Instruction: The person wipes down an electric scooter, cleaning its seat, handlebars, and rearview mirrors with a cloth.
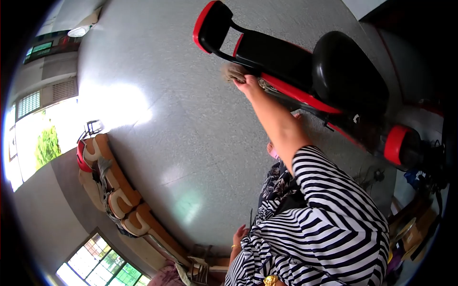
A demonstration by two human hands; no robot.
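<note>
My right hand point(246, 85) reaches out at the end of a bare forearm, its fingers closed on a greyish-brown cloth point(234, 73) that is partly blurred. Hand and cloth are beside the rear side of a black and red scooter point(305, 97), just below its long black rear seat point(274, 51). I cannot tell whether the cloth touches the bodywork. Low in the view, my left hand point(240, 234), with a thin bangle at the wrist, hangs near my striped top point(334, 224); its fingers are loosely apart and hold nothing.
The scooter's red-edged backrest point(213, 26) juts out over the grey floor point(176, 109). A wooden sofa point(126, 205) with a red item on it lines the wall at left. Bright windows point(102, 262) and a doorway glare onto the floor. Assorted items point(408, 233) crowd the lower right.
</note>
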